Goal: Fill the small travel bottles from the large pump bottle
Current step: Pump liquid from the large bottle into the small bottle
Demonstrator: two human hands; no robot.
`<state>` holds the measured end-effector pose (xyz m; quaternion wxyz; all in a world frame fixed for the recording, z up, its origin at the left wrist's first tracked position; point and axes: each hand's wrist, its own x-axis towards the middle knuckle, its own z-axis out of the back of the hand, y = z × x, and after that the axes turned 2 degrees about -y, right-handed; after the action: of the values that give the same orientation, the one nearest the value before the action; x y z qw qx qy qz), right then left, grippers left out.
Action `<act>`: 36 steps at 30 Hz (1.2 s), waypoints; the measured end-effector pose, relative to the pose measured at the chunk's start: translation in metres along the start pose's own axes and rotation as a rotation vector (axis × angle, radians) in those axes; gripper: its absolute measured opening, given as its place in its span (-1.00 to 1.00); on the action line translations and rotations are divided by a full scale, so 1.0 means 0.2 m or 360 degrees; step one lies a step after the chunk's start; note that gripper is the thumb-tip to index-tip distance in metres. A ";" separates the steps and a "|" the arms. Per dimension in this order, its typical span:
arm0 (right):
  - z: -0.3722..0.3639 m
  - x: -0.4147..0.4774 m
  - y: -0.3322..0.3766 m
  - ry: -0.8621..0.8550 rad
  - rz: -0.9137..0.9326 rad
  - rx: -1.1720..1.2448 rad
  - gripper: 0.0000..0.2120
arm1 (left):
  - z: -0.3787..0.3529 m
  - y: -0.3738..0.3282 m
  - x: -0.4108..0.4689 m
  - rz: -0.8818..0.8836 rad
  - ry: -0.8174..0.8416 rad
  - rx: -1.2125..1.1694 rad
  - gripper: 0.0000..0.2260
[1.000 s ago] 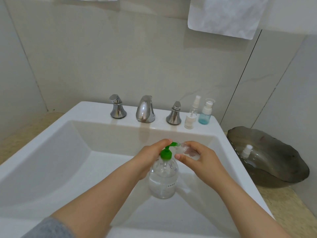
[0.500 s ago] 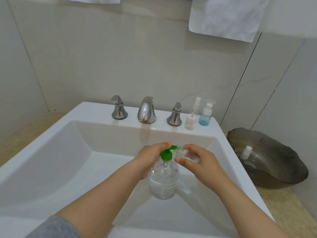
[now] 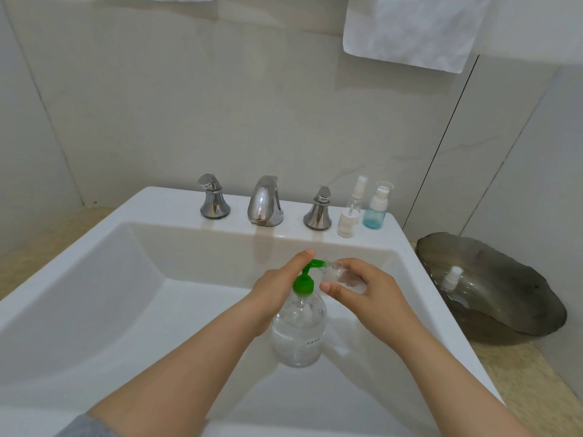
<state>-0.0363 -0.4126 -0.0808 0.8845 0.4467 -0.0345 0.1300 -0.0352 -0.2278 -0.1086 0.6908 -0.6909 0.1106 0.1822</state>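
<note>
Pose unchanged, left hand [image 3: 276, 294] gripping pump bottle [image 3: 298, 335], right hand [image 3: 370, 296] holding travel bottle [image 3: 342, 275] at green nozzle [image 3: 315, 264], left fingertips mostly hidden.

Sink basin [image 3: 110, 294] left open to the left of the pump bottle [image 3: 298, 335], back ledge [image 3: 176, 203] blocked by left handle [image 3: 214, 200], faucet [image 3: 265, 201], right handle [image 3: 318, 211], spray bottle [image 3: 348, 216] and blue bottle [image 3: 375, 209], right counter [image 3: 504, 373] occupied by dark dish [image 3: 511, 310].

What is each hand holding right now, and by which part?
The left hand grips the pump bottle at its neck, one finger on the green pump head. The right hand holds the small clear bottle by its body.
</note>
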 end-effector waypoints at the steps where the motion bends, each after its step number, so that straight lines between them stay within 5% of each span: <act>1: 0.00 0.00 0.00 -0.0001 0.0002 -0.0002 -0.55 | 0.00 -0.01 -0.01 -0.0010 -0.0007 0.0024 0.02; 8: 0.00 0.00 0.00 0.0003 0.0012 -0.0007 -0.56 | -0.02 -0.05 -0.08 -0.0010 -0.0001 0.0060 -0.22; 18: -0.01 -0.01 0.00 0.0023 0.0012 -0.0016 -0.56 | -0.01 -0.09 -0.16 0.0307 0.0216 0.0069 -0.07; 36: -0.01 -0.01 -0.02 0.0086 0.0000 -0.0063 -0.57 | 0.03 -0.10 -0.18 0.0326 0.0201 0.0044 -0.48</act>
<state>-0.0375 -0.4124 -0.0853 0.8938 0.4254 -0.0130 0.1413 -0.0606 -0.2260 -0.0763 0.6696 -0.6766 0.2263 0.2064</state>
